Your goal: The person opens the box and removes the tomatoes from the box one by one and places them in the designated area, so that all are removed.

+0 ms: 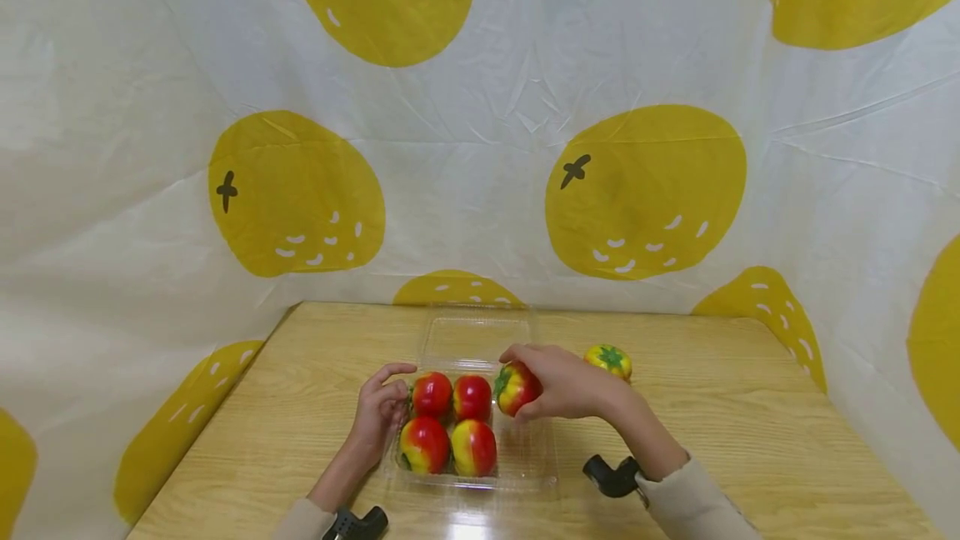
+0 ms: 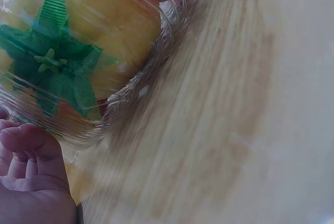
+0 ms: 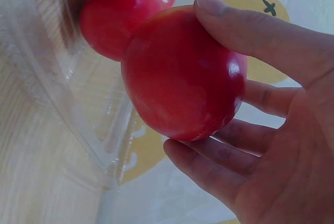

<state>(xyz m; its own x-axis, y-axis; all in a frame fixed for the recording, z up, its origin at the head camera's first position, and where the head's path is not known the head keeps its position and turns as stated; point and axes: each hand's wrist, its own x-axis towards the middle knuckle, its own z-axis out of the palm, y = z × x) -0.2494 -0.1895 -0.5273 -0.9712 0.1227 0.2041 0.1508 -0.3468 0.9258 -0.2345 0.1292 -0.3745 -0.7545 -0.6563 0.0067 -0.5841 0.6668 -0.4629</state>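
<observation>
Passage along the right edge of the worktop (image 1: 795,432)
Toward the far edge, the clear lid (image 1: 476,340) and a yellow fruit (image 1: 608,362) stand in the way.

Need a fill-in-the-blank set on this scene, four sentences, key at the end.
1. The right hand grips a ____-and-yellow fruit.
2. Resting inside the clear container are ____ other fruits.
3. As the person faces it, the left hand is at the container's ____ side.
4. The loose fruit on the table has leaves coloured ____.

Missing words: red; four; left; green.
</observation>
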